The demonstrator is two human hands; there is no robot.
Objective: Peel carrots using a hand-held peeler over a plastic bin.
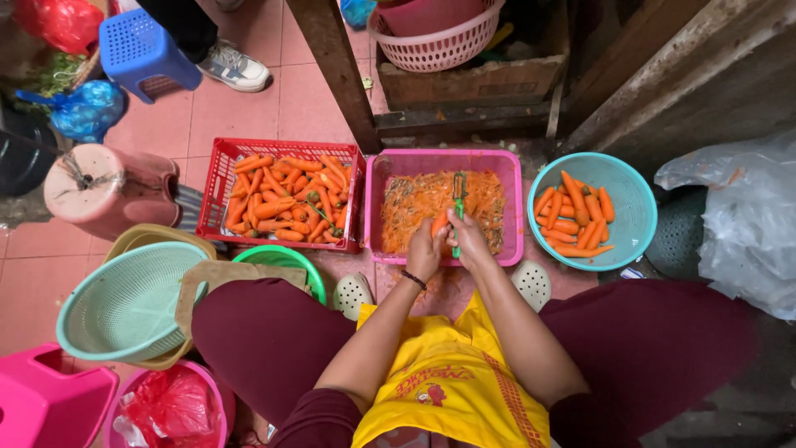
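Centrally, a carrot [439,224] is gripped by the left hand [424,251] and a green peeler [457,207] clamped in the right hand [469,239], both over the pink tub [514,207] so peelings are caught. Unpeeled carrots are kept in the red crate [217,178] left of the tub, peeled ones in the teal bowl [634,224] to its right.

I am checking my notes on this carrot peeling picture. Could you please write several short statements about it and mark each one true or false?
1. The right hand holds a green peeler. True.
2. The left hand holds a carrot over the pink tub. True.
3. The pink tub is full of whole carrots. False: it holds orange peelings.
4. The red crate is to the left of the pink tub. True.
5. The teal bowl is empty. False: carrots lie in it.
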